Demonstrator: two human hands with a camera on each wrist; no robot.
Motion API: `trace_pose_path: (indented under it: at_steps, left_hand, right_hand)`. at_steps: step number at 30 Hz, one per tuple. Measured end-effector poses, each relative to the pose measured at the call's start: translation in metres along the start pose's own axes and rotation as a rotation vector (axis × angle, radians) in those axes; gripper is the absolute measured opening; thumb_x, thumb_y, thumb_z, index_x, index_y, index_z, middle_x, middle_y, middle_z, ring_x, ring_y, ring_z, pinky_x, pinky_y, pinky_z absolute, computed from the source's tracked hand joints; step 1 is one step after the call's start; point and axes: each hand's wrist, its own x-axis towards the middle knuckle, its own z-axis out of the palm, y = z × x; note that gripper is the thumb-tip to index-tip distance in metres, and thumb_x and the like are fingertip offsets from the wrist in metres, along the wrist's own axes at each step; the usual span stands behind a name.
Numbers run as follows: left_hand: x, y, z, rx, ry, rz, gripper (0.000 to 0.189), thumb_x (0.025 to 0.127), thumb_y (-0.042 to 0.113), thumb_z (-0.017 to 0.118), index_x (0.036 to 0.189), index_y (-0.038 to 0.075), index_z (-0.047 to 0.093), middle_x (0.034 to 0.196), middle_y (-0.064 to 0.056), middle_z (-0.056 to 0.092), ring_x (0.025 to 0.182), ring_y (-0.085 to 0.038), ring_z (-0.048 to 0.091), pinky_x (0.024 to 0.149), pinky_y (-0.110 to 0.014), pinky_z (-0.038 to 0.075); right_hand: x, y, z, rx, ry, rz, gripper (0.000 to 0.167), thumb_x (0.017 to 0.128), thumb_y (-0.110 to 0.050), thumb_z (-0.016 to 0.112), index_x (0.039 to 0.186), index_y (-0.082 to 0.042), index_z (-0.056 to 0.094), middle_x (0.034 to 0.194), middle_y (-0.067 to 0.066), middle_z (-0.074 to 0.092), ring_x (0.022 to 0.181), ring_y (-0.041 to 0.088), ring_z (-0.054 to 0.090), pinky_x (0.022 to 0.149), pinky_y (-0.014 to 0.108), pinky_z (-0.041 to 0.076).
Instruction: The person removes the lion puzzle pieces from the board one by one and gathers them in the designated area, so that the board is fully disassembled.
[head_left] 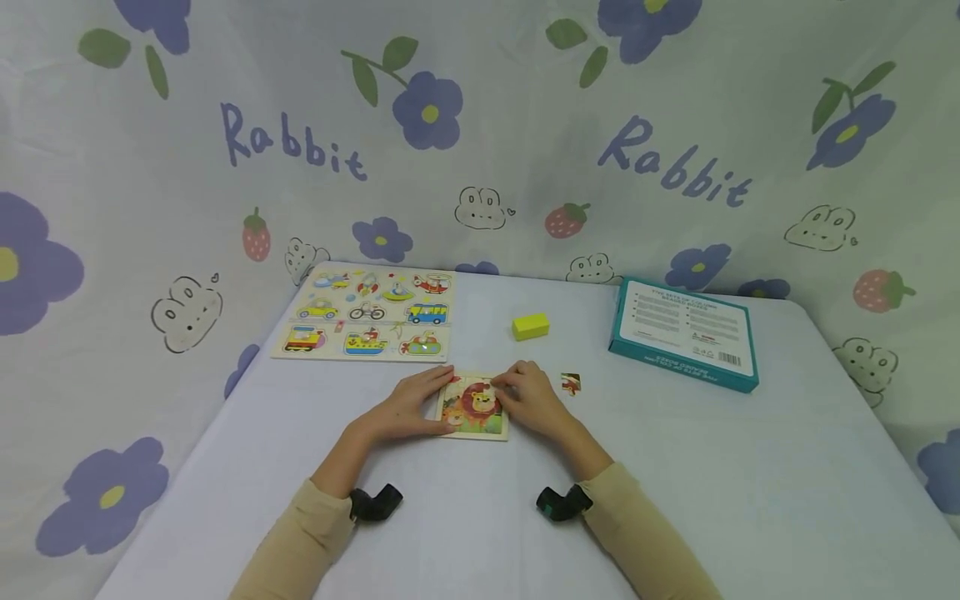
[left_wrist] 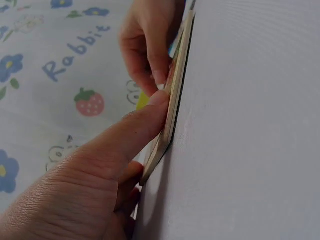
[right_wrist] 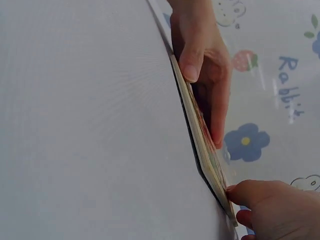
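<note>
A small wooden jigsaw puzzle with a lion picture [head_left: 480, 402] lies flat in its frame on the table. My left hand [head_left: 408, 407] grips its left side, thumb over the near corner and fingers at the far one; in the left wrist view the thumb presses on the puzzle's edge [left_wrist: 176, 100]. At the upper right part of the picture, my right hand [head_left: 531, 398] bunches thumb and fingertips over a puzzle piece, which they mostly hide. One loose puzzle piece [head_left: 571, 383], brown and red, lies just right of that hand.
Beyond the left hand lies a wooden vehicle peg board [head_left: 360, 317]. A yellow block [head_left: 531, 327] sits behind the puzzle. At the back right rests a teal and white box [head_left: 684, 333]. A printed fabric backdrop [head_left: 525, 150] rises behind the white table [head_left: 465, 533].
</note>
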Motion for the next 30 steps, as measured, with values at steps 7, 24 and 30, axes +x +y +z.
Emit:
trace_pose_path:
  at_steps: [7, 24, 30]
  left_hand:
    - [-0.002, 0.002, -0.003, 0.003, 0.012, 0.003, 0.092, 0.071, 0.051, 0.072, 0.142, 0.008, 0.034, 0.148, -0.006, 0.028, 0.134, -0.029, 0.023, 0.105, -0.052, 0.019]
    - [0.001, 0.003, 0.0, 0.042, 0.026, 0.003, 0.09, 0.071, 0.051, 0.072, 0.141, 0.007, 0.036, 0.147, -0.005, 0.03, 0.134, -0.027, 0.025, 0.105, -0.05, 0.02]
    - [0.001, 0.002, 0.0, 0.037, 0.029, 0.004, 0.09, 0.071, 0.053, 0.072, 0.141, 0.008, 0.037, 0.147, -0.004, 0.03, 0.134, -0.027, 0.025, 0.105, -0.051, 0.02]
  right_hand:
    - [0.002, -0.004, 0.008, -0.009, 0.084, 0.004, 0.01, 0.081, -0.019, 0.07, 0.089, -0.014, 0.073, 0.086, -0.001, 0.054, 0.079, 0.015, 0.045, 0.068, 0.031, 0.037]
    - [0.01, -0.02, 0.017, 0.029, 0.105, 0.224, 0.009, 0.078, -0.02, 0.073, 0.083, -0.013, 0.068, 0.085, 0.001, 0.058, 0.081, 0.02, 0.046, 0.07, 0.041, 0.033]
    - [0.012, -0.019, 0.018, 0.028, 0.122, 0.215, 0.008, 0.078, -0.018, 0.073, 0.081, -0.014, 0.068, 0.084, 0.0, 0.061, 0.081, 0.02, 0.045, 0.073, 0.042, 0.032]
